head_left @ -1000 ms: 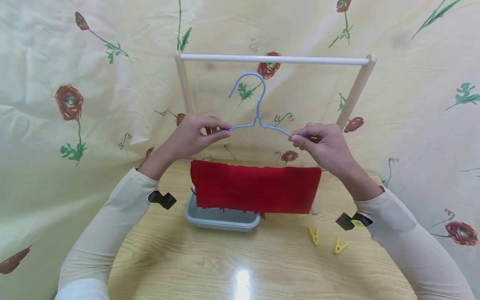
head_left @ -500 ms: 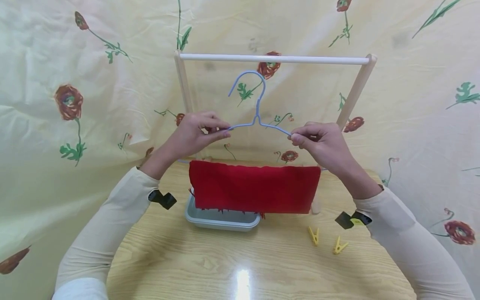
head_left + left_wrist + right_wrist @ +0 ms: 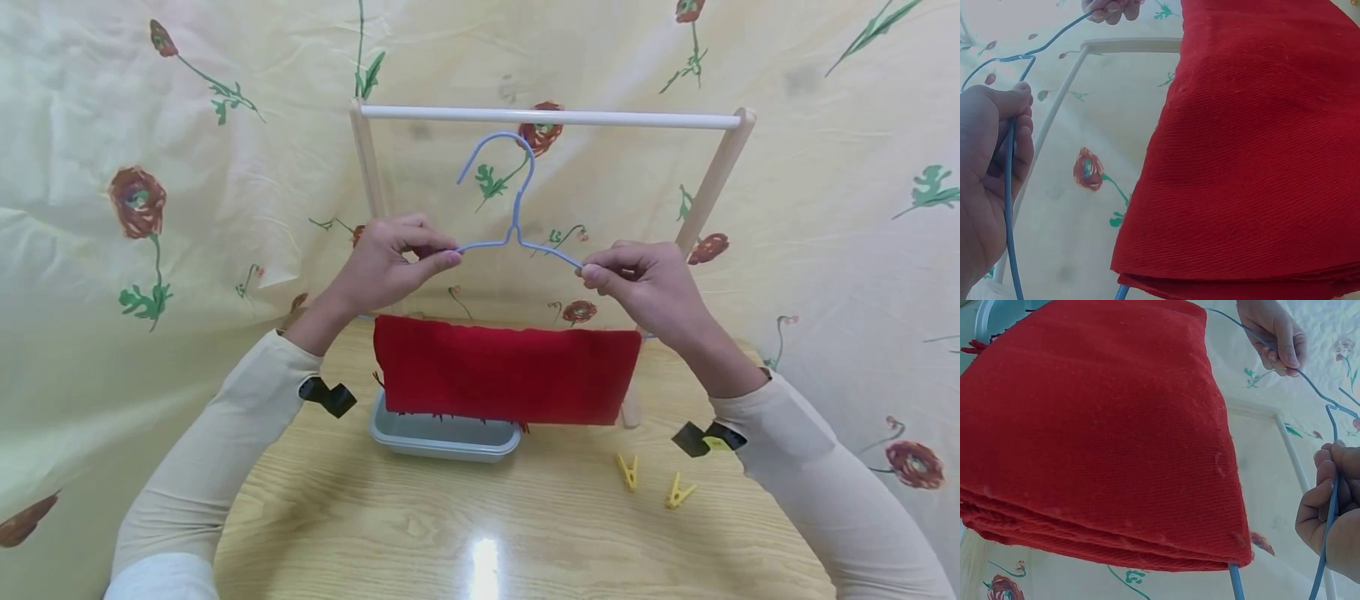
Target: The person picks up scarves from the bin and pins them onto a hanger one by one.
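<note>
A blue wire hanger (image 3: 516, 208) is held up by both hands, its hook pointing upward and curving left. My left hand (image 3: 393, 260) pinches the hanger's left shoulder between thumb and fingers. On the opposite shoulder, my right hand (image 3: 648, 287) grips the wire the same way. Folded over the hanger's bottom bar hangs a red knit scarf (image 3: 506, 375) with fringed ends. The right wrist view shows the scarf's stacked layers (image 3: 1104, 544) and some fringe (image 3: 974, 347) at its far edge. In the head view the hook overlaps the space just below the rack's white rod (image 3: 555, 117).
A wooden-sided rack post (image 3: 716, 183) stands at the back before a flowered curtain (image 3: 225, 167). Partly behind the scarf, a light blue-grey tub (image 3: 442, 450) sits on the wooden table (image 3: 420, 533). Two yellow clothespins (image 3: 627, 472) lie at the right.
Both hands have raised the hanger slightly, the left a bit more, so the hook is closer to the rod. The scarf has shifted a little left and up with it.
</note>
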Motion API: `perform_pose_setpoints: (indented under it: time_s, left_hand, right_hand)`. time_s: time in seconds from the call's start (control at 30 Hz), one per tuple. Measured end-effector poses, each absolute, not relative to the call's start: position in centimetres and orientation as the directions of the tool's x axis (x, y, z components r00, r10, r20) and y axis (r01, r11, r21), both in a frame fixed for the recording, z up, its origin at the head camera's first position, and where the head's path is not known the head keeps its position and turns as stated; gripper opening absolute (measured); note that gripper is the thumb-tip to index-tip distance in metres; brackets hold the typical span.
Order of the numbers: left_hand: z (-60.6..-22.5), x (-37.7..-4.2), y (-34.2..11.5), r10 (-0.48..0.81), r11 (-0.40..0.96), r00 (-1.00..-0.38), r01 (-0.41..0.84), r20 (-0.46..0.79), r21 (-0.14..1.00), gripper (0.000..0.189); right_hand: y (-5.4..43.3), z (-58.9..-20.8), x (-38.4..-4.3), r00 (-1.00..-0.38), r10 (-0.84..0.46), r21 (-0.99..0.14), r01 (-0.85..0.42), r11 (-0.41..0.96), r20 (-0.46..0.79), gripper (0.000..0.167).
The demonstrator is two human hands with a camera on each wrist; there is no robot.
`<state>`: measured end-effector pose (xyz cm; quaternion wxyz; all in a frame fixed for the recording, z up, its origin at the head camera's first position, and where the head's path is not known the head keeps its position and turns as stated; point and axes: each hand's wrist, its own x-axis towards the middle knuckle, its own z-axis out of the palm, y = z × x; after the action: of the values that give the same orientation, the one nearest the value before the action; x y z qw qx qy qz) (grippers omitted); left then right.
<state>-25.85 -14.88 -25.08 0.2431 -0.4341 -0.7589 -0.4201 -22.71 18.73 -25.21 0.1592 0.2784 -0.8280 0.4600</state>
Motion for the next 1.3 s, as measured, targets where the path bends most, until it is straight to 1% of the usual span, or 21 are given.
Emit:
perform_pose_setpoints:
  time_s: [0.5,0.57,0.73,1.03,1.13,1.3]
  left_hand:
    - [-25.3,-25.8,-14.3,0.444,0.268,-0.520,0.854,0.730,0.445,0.012]
    - [-25.2,-25.7,-14.3,0.447,0.267,-0.514,0.858,0.732,0.439,0.012]
    - [-25.1,-25.6,-14.1,0.455,0.256,-0.501,0.866,0.736,0.430,0.013]
    - [-24.6,-25.5,-14.3,0.454,0.262,-0.515,0.857,0.727,0.443,0.012]
    - [-24.3,-25.4,-14.6,0.444,0.271,-0.513,0.859,0.735,0.435,0.012]
    - [-23.8,-25.6,-15.1,0.440,0.255,-0.483,0.875,0.757,0.411,0.011]
  right_hand:
    - [19.4,-25.6,-22.5,-0.818,-0.333,-0.696,-0.574,0.430,0.469,0.013]
    - [19.5,-25.6,-22.4,-0.820,-0.335,-0.696,-0.571,0.435,0.464,0.013]
    - [19.8,-25.5,-22.2,-0.821,-0.345,-0.680,-0.570,0.461,0.455,0.014]
    - [21.2,-24.7,-21.6,-0.833,-0.371,-0.650,-0.552,0.522,0.410,0.021]
    - [22.3,-24.5,-21.4,-0.822,-0.368,-0.646,-0.569,0.509,0.435,0.022]
    - [24.6,-24.7,-21.3,-0.781,-0.349,-0.643,-0.625,0.443,0.518,0.021]
